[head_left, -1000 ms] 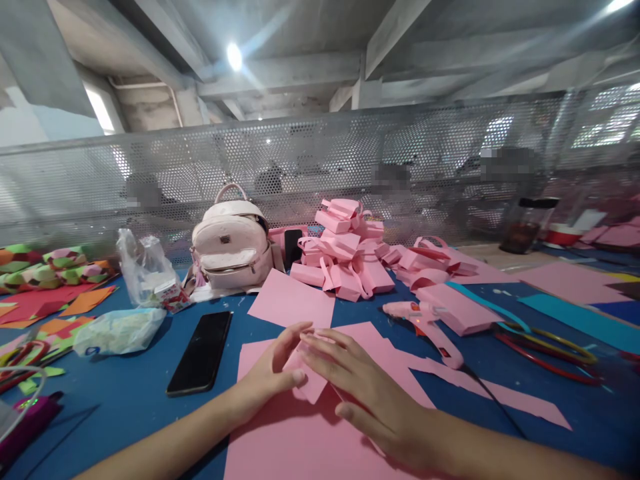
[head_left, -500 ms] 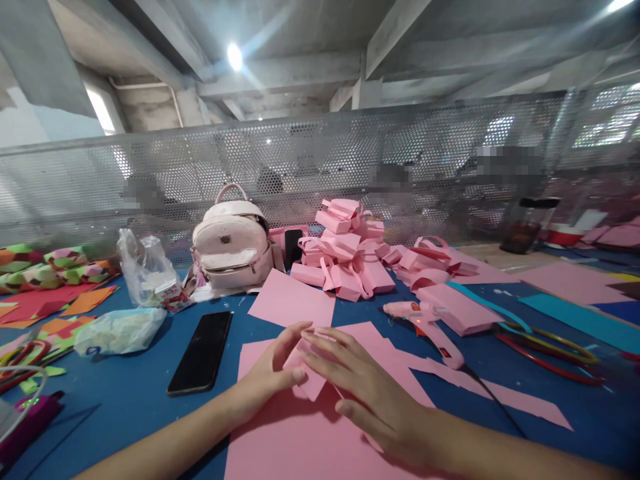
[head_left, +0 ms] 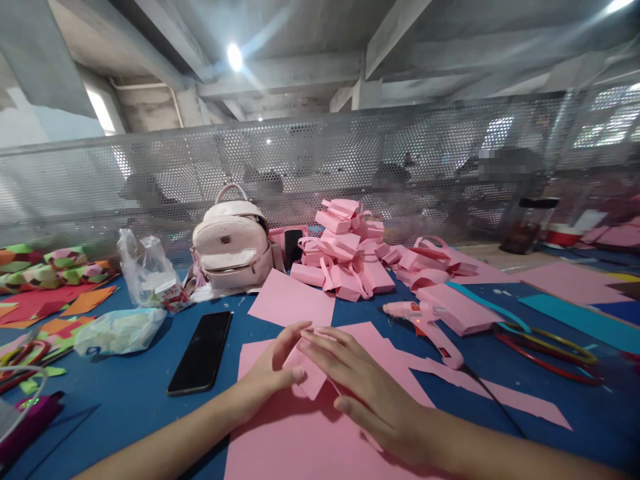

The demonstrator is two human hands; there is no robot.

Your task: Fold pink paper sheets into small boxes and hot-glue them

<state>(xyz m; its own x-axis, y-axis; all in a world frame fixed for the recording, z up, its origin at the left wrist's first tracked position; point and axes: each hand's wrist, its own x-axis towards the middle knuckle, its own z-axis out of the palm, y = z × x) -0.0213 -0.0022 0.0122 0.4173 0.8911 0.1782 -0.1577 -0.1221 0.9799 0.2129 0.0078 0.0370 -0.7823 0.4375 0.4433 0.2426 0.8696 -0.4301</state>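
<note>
A small folded pink paper piece (head_left: 313, 379) is between my two hands, above large pink sheets (head_left: 300, 443) on the blue table. My left hand (head_left: 275, 370) curves round its left side, thumb against it. My right hand (head_left: 363, 387) lies over its upper right side, fingers stretched and slightly bent, their tips meeting the left fingertips. Beyond the hands lies another pink sheet (head_left: 295, 297). To the right, a pink glue gun (head_left: 425, 327) rests beside a folded pink box (head_left: 460, 308). A pile of pink paper boxes (head_left: 347, 250) stands behind.
Left of my hands lie a black phone (head_left: 201, 353) and a plastic packet (head_left: 123, 331). A white backpack (head_left: 233, 247) stands behind. Right are red and yellow-handled scissors (head_left: 555, 353), a pink strip (head_left: 525, 399) and a dark jar (head_left: 525, 230). A perforated metal screen (head_left: 300, 160) crosses behind.
</note>
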